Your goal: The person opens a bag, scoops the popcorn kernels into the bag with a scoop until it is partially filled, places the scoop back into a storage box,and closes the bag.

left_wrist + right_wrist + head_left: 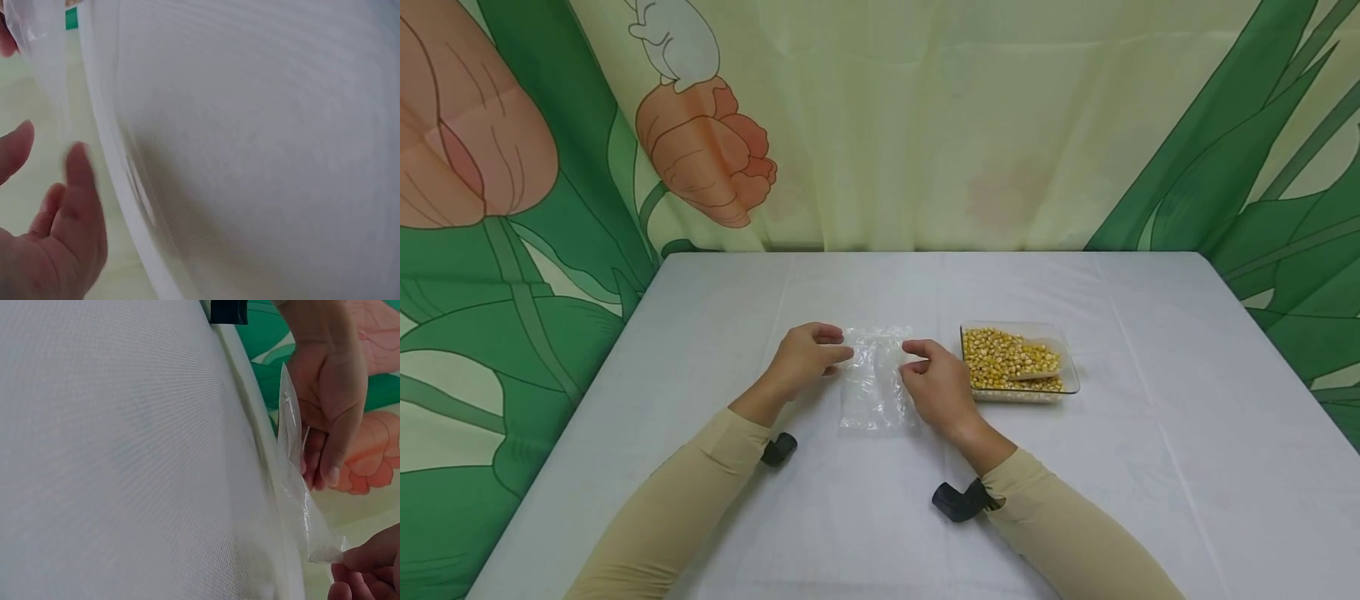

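Note:
A clear plastic bag hangs between the two hands just above the white table. My right hand pinches its right edge near the top, and the right wrist view shows thumb and fingertip meeting on a corner of the bag. At the bag's left edge, my left hand has thumb and fingers spread apart. In the left wrist view a gap shows between the thumb and blurred forefinger of this left hand, with the bag above them.
Right of the bag stands a glass dish of yellow corn kernels. A pale scoop with kernels in it lies on top. The white-covered table backs onto a patterned curtain.

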Demonstrator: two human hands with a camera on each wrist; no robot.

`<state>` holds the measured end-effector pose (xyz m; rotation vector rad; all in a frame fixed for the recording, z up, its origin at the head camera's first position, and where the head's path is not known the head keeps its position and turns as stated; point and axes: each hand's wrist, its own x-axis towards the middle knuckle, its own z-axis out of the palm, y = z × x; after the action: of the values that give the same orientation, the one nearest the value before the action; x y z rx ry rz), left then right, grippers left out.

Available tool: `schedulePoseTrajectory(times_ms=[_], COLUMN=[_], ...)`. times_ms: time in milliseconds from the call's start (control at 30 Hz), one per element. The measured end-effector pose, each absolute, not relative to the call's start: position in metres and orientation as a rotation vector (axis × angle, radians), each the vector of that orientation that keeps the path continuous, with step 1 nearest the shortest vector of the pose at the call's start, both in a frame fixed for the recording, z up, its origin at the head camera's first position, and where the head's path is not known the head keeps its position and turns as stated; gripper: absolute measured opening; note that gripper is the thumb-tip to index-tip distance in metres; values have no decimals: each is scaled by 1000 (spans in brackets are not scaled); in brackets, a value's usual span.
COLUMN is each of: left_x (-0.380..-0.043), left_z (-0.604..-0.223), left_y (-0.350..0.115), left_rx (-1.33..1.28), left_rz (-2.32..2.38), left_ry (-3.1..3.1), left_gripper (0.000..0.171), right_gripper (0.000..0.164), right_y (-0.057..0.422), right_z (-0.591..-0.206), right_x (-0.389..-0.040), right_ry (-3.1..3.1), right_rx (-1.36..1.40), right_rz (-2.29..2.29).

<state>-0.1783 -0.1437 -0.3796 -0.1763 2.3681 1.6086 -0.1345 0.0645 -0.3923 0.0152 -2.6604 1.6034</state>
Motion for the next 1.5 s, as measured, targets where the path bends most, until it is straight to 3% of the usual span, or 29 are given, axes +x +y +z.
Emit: schedulePoseTrajectory(times_ms=[267,567,1000,1500], left_x=[-178,-176,-171,-161], left_z=[-380,-378,-368,-364], left_y=[-141,-139,-138,-136], left_rx=[-141,-62,0,313], left_rz=[1584,1820,1853,1787], left_ry=[2362,2322,2324,2350], left_gripper=[61,47,46,40], right_gripper=[29,25,20,22], right_y=[65,65,69,74], right_z=[-392,-395,-390,-379], right_x=[-132,-131,-131,-136], right_ry=[-2585,-2476,-2358,-2291], right_rx=[40,119,220,253], right_rz=[1604,1636,1639,1645])
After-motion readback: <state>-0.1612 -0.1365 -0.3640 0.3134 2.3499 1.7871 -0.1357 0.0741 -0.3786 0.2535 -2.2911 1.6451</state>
